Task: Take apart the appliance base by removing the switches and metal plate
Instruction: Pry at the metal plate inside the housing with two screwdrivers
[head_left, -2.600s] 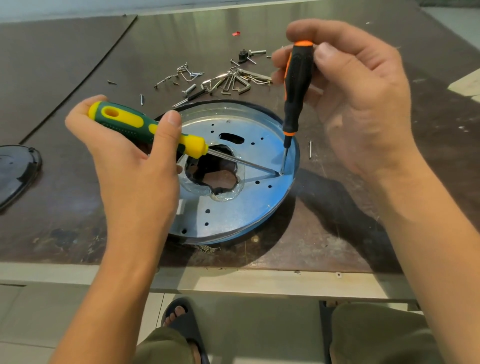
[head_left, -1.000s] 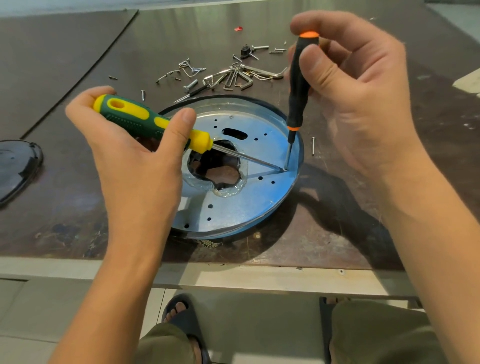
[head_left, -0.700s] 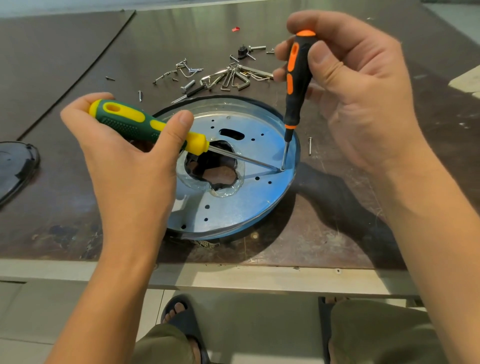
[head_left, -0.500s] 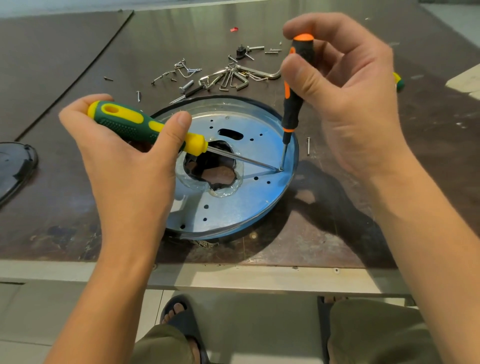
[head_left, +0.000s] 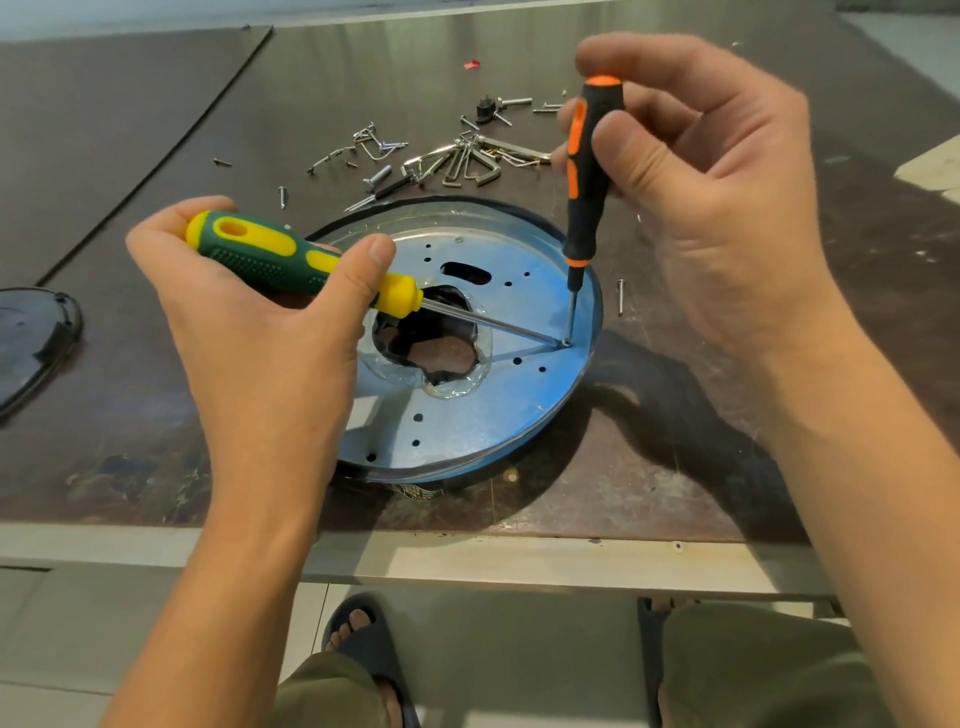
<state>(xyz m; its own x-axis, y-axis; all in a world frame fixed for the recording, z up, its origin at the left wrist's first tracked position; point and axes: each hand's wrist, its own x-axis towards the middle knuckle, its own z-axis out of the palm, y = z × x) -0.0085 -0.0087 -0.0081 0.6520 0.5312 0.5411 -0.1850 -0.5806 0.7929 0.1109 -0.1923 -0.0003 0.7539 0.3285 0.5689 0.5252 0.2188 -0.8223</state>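
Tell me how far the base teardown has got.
Done: screws and clips lie loose behind the metal plate. In hand: orange screwdriver in the right hand, green screwdriver in the left hand, tips meeting near its rim. Left: plate not yet lifted out.

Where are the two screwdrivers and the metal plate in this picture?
green and yellow screwdriver (head_left: 260, 254): head view, on its handle.
black and orange screwdriver (head_left: 582, 218): head view, on its handle.
metal plate (head_left: 478, 431): head view, on its bare face.

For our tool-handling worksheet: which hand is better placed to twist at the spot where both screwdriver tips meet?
Right hand: it pinches the orange screwdriver nearly upright, tip on the plate near its rim. The left hand grips the yellow screwdriver slanted low, likely only bracing.
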